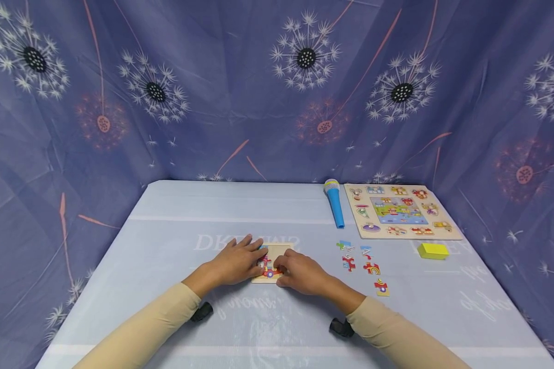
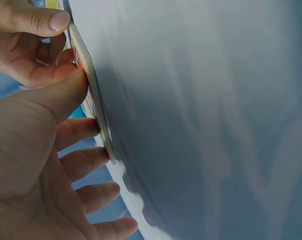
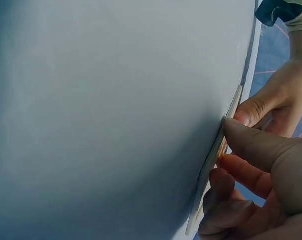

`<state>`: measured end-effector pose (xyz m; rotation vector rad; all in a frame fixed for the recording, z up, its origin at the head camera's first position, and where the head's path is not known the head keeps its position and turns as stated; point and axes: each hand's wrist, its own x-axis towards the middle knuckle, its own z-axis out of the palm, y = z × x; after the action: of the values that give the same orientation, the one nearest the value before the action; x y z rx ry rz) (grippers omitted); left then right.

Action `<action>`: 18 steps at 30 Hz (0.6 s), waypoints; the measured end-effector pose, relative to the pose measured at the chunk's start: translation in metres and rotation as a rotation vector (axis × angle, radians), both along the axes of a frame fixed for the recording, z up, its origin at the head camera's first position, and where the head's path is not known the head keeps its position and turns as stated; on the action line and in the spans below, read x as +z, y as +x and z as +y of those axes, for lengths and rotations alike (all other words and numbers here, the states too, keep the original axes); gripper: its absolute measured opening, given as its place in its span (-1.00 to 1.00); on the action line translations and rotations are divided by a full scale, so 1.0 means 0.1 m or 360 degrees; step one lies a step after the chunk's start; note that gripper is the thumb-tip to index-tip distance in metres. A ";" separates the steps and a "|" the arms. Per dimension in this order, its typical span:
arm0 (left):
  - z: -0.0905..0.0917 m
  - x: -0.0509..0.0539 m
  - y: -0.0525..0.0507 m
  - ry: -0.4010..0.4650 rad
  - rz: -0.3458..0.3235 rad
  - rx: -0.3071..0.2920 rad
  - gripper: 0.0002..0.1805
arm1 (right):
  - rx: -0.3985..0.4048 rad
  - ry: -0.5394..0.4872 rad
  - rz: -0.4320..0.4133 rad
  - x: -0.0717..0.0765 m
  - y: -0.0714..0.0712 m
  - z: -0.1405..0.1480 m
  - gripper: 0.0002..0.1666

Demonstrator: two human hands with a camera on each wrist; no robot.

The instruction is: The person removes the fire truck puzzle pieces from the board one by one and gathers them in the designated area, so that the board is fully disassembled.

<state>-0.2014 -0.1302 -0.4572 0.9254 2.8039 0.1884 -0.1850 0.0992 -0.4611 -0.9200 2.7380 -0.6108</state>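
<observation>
Jigsaw tray (image 1: 278, 251) is likely needing bracing plus even pressing: left hand (image 1: 238, 262) is resting outspread on it; right hand (image 1: 303, 273) is touching it curled, grip unclear.

Matt wood is seen in the puzzle tray (image 1: 281, 250); beyond it, smooth plastic on the microphone (image 1: 335, 206), creased cloth on the curtain (image 1: 240, 87).

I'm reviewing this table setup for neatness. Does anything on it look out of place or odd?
One small oddity: the lettering on the table cover appears flipped. The loose puzzle pieces lying right of the small puzzle tray look ordinary, since the tray is only partly filled. I see nothing spilled or broken.
</observation>
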 end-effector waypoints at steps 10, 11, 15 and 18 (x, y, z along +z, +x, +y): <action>-0.01 -0.01 0.00 0.0012 0.0001 0.0002 -0.35 | -0.0084 -0.0092 -0.0145 0.00 -0.05 -0.04 -0.67; -0.01 -0.01 0.00 0.0006 0.0006 0.0001 -0.34 | -0.0088 -0.0102 -0.0159 0.01 -0.06 -0.04 -0.67; -0.01 -0.02 -0.01 -0.0003 0.0021 -0.0007 -0.35 | -0.0080 -0.0125 -0.0178 0.01 -0.08 -0.04 -0.68; -0.02 -0.02 0.00 0.0005 -0.0004 -0.0002 -0.35 | -0.0079 -0.0120 -0.0187 0.02 -0.08 -0.04 -0.71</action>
<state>-0.2011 -0.1318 -0.4593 0.9273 2.8014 0.1941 -0.1926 0.0949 -0.4592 -0.8069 2.6566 -0.7569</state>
